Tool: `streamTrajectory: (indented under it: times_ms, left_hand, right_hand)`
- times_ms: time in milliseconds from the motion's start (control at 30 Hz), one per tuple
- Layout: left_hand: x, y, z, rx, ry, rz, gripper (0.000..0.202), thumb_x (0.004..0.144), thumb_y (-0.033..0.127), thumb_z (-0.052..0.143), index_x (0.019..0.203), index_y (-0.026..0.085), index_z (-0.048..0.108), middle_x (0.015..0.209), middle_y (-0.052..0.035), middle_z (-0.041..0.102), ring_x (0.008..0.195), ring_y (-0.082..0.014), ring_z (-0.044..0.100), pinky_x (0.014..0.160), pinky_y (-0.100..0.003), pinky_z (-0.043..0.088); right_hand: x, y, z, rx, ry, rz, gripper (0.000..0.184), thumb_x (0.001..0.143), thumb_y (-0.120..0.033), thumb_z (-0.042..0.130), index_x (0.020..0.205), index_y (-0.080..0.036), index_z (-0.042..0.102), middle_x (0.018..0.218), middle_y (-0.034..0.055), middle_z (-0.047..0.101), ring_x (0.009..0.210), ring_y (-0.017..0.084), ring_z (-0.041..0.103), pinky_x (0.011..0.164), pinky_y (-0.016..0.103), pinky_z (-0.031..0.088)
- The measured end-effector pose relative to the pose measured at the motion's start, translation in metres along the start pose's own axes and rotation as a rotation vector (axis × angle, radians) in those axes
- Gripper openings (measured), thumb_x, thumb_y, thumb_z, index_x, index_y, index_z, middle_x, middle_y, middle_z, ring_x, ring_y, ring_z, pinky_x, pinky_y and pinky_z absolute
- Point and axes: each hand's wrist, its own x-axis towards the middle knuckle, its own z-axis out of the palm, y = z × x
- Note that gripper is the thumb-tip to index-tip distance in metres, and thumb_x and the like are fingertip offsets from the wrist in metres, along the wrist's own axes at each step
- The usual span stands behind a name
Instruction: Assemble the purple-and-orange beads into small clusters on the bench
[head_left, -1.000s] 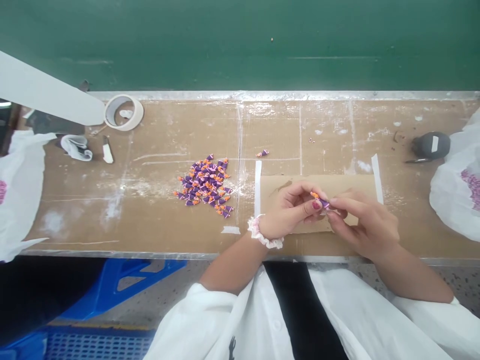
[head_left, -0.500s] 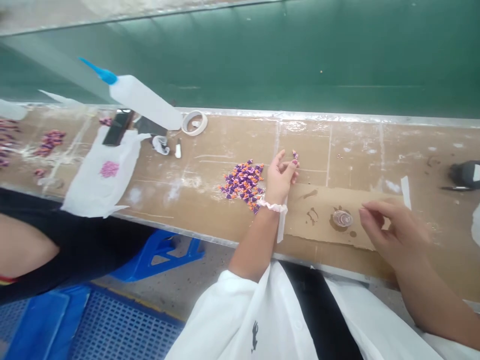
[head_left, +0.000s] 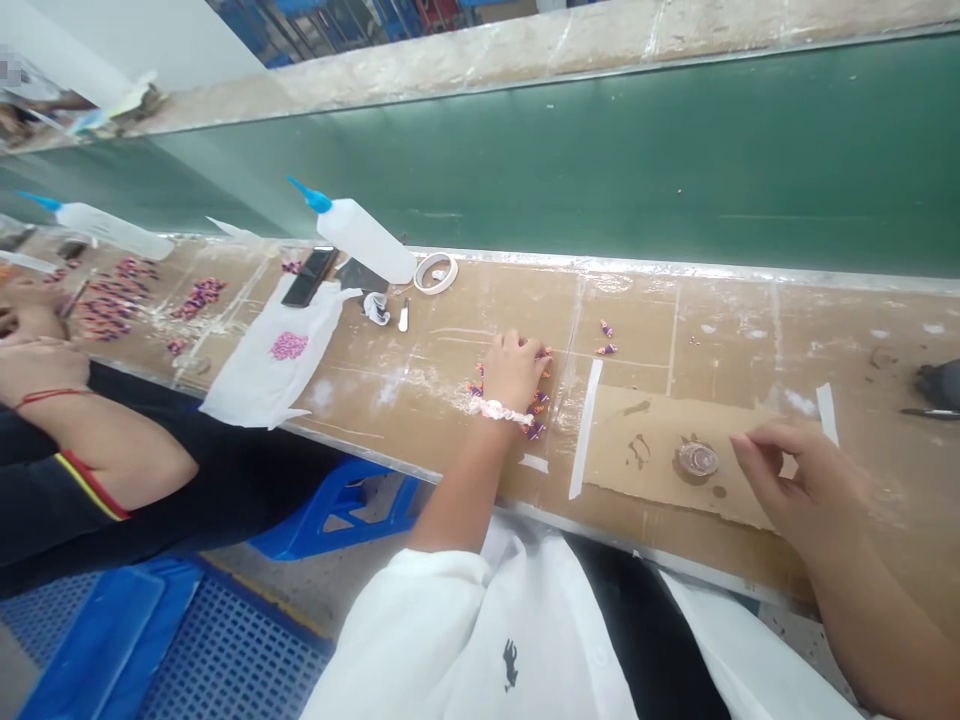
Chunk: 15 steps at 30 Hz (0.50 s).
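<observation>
My left hand [head_left: 514, 370] rests on the pile of small purple and orange pieces [head_left: 537, 412] on the brown worktop. Its fingers curl down into the pile and their tips are hidden. My right hand [head_left: 795, 482] hovers over the right end of a taped-down cardboard sheet [head_left: 645, 470], fingers loosely bent and apart, holding nothing. A small round dish [head_left: 697, 459] sits on the sheet just left of that hand. Two separate purple and orange pieces [head_left: 604, 338] lie beyond the sheet.
A squeeze bottle with a blue tip [head_left: 360, 238], a tape roll [head_left: 436, 272], a phone [head_left: 308, 277] and a white bag [head_left: 274, 365] lie to the left. Another person's arms [head_left: 52, 400] work at far left. A dark object [head_left: 941, 385] sits at right.
My hands parted from a purple piece held between them. My left hand reached to the far pieces, then came down onto the pile. The view swung left and up.
</observation>
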Motion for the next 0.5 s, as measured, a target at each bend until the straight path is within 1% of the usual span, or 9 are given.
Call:
streamTrajectory:
  times_ms: [67, 133, 200, 233, 300, 367, 400, 433, 500]
  left_hand:
    - [0.004, 0.006, 0.001, 0.091, -0.044, 0.021, 0.021, 0.089, 0.032, 0.055, 0.098, 0.021, 0.069, 0.107, -0.0122, 0.058, 0.107, -0.028, 0.05, 0.087, -0.038, 0.042]
    - [0.007, 0.011, 0.001, 0.158, -0.078, 0.036, 0.021, 0.089, 0.03, 0.054, 0.098, 0.018, 0.069, 0.107, -0.0137, 0.059, 0.108, -0.0295, 0.05, 0.085, -0.039, 0.042]
    - [0.008, 0.016, 0.0, 0.178, -0.097, 0.062, 0.022, 0.09, 0.023, 0.05, 0.097, 0.014, 0.068, 0.105, -0.016, 0.06, 0.107, -0.0301, 0.051, 0.083, -0.039, 0.042]
    - [0.009, 0.017, 0.0, 0.173, -0.1, 0.08, 0.023, 0.09, 0.018, 0.047, 0.096, 0.012, 0.068, 0.104, -0.0172, 0.061, 0.106, -0.0301, 0.051, 0.082, -0.039, 0.042]
    - [0.011, 0.019, 0.001, 0.151, -0.101, 0.121, 0.028, 0.088, 0.008, 0.041, 0.094, 0.009, 0.068, 0.102, -0.019, 0.061, 0.104, -0.0296, 0.052, 0.082, -0.039, 0.042]
    - [0.015, 0.019, 0.001, 0.122, -0.096, 0.158, 0.031, 0.086, 0.003, 0.037, 0.091, 0.008, 0.067, 0.101, -0.0201, 0.061, 0.104, -0.0294, 0.053, 0.082, -0.039, 0.042]
    - [0.018, 0.018, 0.0, 0.103, -0.091, 0.172, 0.03, 0.086, 0.003, 0.037, 0.089, 0.007, 0.067, 0.1, -0.0203, 0.061, 0.103, -0.0294, 0.053, 0.083, -0.04, 0.042]
    - [0.02, 0.017, -0.001, 0.08, -0.084, 0.183, 0.029, 0.085, 0.003, 0.038, 0.088, 0.007, 0.066, 0.099, -0.0203, 0.061, 0.103, -0.0293, 0.052, 0.083, -0.04, 0.042]
    - [0.025, 0.015, -0.005, 0.02, -0.064, 0.202, 0.024, 0.085, 0.005, 0.04, 0.087, 0.008, 0.063, 0.099, -0.0196, 0.06, 0.101, -0.0282, 0.052, 0.083, -0.04, 0.042]
  right_hand:
    - [-0.002, 0.004, 0.002, -0.044, 0.002, -0.005, 0.019, 0.078, -0.009, 0.069, 0.084, -0.021, 0.056, 0.06, -0.006, 0.054, 0.048, 0.006, 0.046, 0.045, 0.02, 0.039]
    - [-0.004, 0.01, 0.005, -0.079, 0.001, 0.016, 0.016, 0.08, -0.01, 0.068, 0.082, -0.02, 0.056, 0.06, -0.0055, 0.055, 0.049, 0.007, 0.047, 0.046, 0.02, 0.04]
    - [-0.003, 0.019, 0.01, -0.094, -0.017, 0.082, 0.012, 0.082, -0.015, 0.066, 0.079, -0.02, 0.056, 0.061, -0.0045, 0.056, 0.05, 0.008, 0.05, 0.048, 0.021, 0.041]
    - [-0.003, 0.025, 0.013, -0.093, -0.037, 0.139, 0.01, 0.082, -0.018, 0.065, 0.078, -0.02, 0.057, 0.062, -0.0038, 0.058, 0.051, 0.009, 0.052, 0.049, 0.021, 0.042]
    - [0.002, 0.037, 0.02, -0.068, -0.149, 0.293, 0.008, 0.084, -0.024, 0.063, 0.078, -0.02, 0.058, 0.066, -0.0014, 0.063, 0.056, 0.011, 0.058, 0.051, 0.023, 0.045]
    - [0.009, 0.049, 0.029, -0.059, -0.304, 0.432, 0.01, 0.085, -0.029, 0.06, 0.081, -0.019, 0.061, 0.072, 0.0015, 0.066, 0.063, 0.015, 0.062, 0.054, 0.025, 0.046]
    - [0.014, 0.055, 0.034, -0.079, -0.377, 0.469, 0.011, 0.085, -0.029, 0.058, 0.084, -0.019, 0.062, 0.075, 0.0028, 0.067, 0.065, 0.016, 0.062, 0.056, 0.027, 0.047]
    - [0.019, 0.061, 0.038, -0.097, -0.419, 0.479, 0.013, 0.085, -0.029, 0.056, 0.087, -0.019, 0.063, 0.078, 0.0039, 0.068, 0.067, 0.017, 0.062, 0.058, 0.028, 0.047]
    - [0.029, 0.072, 0.048, -0.132, -0.456, 0.477, 0.015, 0.083, -0.024, 0.054, 0.092, -0.019, 0.065, 0.084, 0.006, 0.069, 0.074, 0.02, 0.062, 0.065, 0.031, 0.047]
